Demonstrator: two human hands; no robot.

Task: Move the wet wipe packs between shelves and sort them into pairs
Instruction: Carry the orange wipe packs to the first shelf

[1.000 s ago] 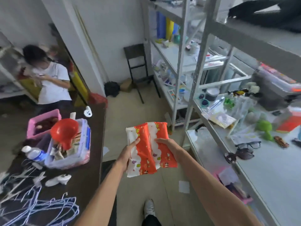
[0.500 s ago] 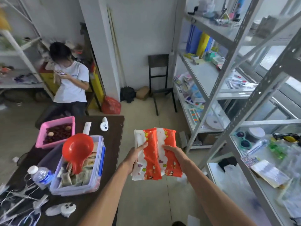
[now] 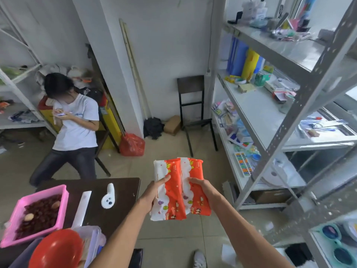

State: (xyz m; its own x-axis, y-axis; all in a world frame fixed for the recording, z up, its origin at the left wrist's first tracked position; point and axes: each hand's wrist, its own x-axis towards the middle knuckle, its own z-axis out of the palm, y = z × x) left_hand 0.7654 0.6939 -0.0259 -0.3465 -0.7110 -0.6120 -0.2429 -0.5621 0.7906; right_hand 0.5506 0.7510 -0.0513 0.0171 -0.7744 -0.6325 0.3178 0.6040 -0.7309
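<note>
The view has swung away from the shelf at right toward the room's far wall; the two packs (image 3: 179,188) sit in the same hold at lower centre, above the floor. I judge the pair is being carried between shelves. Left hand (image 3: 152,192) grips the left pack, right hand (image 3: 202,187) the right one, thumbs on top, both grips closed firmly.
</note>
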